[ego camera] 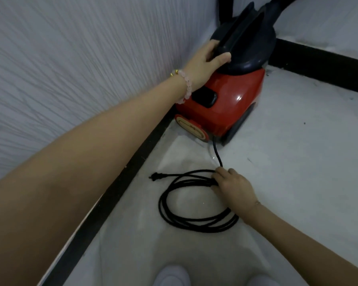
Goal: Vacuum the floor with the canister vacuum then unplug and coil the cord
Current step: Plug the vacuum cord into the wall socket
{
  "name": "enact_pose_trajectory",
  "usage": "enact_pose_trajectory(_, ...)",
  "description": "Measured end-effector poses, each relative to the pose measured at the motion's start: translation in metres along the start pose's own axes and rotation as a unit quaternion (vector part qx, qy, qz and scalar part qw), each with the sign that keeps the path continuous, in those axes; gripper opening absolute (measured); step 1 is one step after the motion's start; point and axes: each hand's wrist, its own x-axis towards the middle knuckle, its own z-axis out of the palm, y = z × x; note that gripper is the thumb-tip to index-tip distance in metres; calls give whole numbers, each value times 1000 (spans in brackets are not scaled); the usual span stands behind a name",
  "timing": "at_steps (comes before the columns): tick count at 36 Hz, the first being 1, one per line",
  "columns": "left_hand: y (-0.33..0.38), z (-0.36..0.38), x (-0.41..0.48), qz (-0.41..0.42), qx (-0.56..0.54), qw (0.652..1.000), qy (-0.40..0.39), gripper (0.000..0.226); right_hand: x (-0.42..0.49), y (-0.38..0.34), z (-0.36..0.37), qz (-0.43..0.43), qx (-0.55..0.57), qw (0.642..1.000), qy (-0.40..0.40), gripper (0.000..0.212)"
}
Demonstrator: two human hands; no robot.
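Cord [174, 215] grip: right hand [234, 188] curls its fingers round the gathered loops at the coil's far side.
Left hand [205, 62]: grips the dark top of the canister vacuum [232, 100], thumb on one side, fingers over the other; beaded bracelet [186, 87] at the wrist.
Cord position: coiled on the floor [298, 162] near the black baseboard [120, 182]; plug [154, 176] points toward it, one strand runs to the vacuum's rear.
Vacuum position: red body in the floor's corner, against the baseboard.
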Motion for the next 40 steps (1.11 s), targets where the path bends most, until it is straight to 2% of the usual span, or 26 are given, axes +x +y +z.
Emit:
enact_pose_trajectory(2,1,0,0,3,6,1000,4,16,-10,12,-5,-5,31,999,-16,21)
enact_pose_trajectory(4,2,0,-1,6,9,1000,8,14,-19,18,-11,-18,68,997,-38,29)
enact_pose_trajectory(8,2,0,-2,15,22,1000,10,26,-27,18,-25,7,168,985,-29,33)
enact_pose_trajectory(12,2,1,-2,16,28,999,11,31,-22,14,-32,22,159,987,15,32)
enact_pose_trajectory(20,-1,1,-1,18,22,1000,8,20,-8,3,-15,24,71,997,3,23)
enact_pose_trajectory(24,1,0,-2,23,27,999,6,31,-9,6,-11,13,72,997,12,13)
enact_pose_trajectory(30,2,0,-3,19,35,999,2,25,-16,12,-16,20,93,994,-62,10)
enact_pose_trajectory(32,3,-2,-4,18,39,999,-3,29,-16,11,-34,60,169,981,-77,8)
enact_pose_trajectory(34,4,-3,-3,17,45,999,-6,32,-18,14,-57,130,272,951,-77,10)
enact_pose_trajectory(40,3,-3,-2,12,43,999,-6,20,-48,47,-109,233,400,885,46,24)
